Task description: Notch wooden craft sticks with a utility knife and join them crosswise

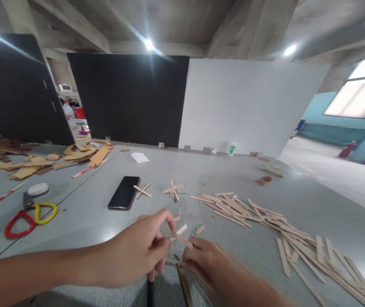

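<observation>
My left hand (134, 249) reaches in from the left with thumb and fingers pinched on small crossed wooden craft sticks (184, 241). My right hand (209, 262) is closed at the other end of these sticks, its fingers curled; part of its grip is hidden. A thin stick (174, 261) spans the gap between both hands lower down. Just beyond my fingers, a short stick piece (200, 230) lies on the table. Two dark, slender tools lie under my hands, a black one (150, 292) and a brownish one (183, 283); their kind is unclear.
Ahead sit two crossed-stick pieces, one (173, 189) alone and one (142, 191) against a phone (124, 192). Loose craft sticks (233, 209) spread rightward. Scissors (30, 217), a white oval object (38, 189) and scraps (25, 162) lie left. Panels (131, 98) stand behind.
</observation>
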Motion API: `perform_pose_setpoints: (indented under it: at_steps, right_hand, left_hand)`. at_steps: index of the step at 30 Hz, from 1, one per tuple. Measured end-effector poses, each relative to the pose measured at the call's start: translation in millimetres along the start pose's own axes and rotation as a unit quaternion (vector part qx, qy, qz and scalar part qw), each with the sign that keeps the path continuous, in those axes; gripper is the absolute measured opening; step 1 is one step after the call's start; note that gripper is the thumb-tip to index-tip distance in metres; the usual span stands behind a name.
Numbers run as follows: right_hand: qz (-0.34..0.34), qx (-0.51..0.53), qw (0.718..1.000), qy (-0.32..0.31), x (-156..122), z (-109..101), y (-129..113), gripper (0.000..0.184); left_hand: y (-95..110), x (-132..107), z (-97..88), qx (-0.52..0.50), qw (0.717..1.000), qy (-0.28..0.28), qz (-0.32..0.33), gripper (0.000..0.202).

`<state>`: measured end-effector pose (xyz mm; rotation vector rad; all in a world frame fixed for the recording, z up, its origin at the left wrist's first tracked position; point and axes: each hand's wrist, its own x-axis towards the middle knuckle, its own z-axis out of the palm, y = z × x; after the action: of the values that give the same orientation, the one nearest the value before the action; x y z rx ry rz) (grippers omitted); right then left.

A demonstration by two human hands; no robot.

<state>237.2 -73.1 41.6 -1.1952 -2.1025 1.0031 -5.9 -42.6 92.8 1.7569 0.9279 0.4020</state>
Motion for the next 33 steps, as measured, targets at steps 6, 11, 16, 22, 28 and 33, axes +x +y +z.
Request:
perform_pose_setpoints:
  at_steps: [6, 11, 16, 22, 28, 33]
  right_hand:
    - [0.022, -0.209, 0.977, -0.028, 5, -11, 10, 0.025]
    - [0.07, -0.277, 0.958, 0.029, 4, -31, 14, 0.021]
    - [0.102, -0.263, 0.954, 0.102, 7, -46, 3, 0.023]
    - [0.105, -0.039, 0.992, 0.061, 5, -33, -30, 0.026]
    - [0.072, 0.195, 0.978, -0.016, 0, -22, -39, 0.028]
    - [0.093, 0.145, 0.985, 0.016, 3, -37, -26, 0.028]
  left_hand:
    - [-6, 3, -4.6, 0.077, 0.996, -0.012, -0.036, 0.028]
    - [-7, 2, -7.1, 0.101, 0.993, -0.025, -0.047, 0.045]
    - [-5, 2, -8.5, 0.11, 0.992, -0.019, -0.056, 0.042]
    - [-6, 3, -7.1, 0.106, 0.993, -0.02, -0.048, 0.034]
    - [-9, 7, -6.1, 0.075, 0.995, -0.051, -0.037, 0.042]
    - [-5, 7, -8.5, 0.015, 0.995, -0.076, -0.066, 0.042]
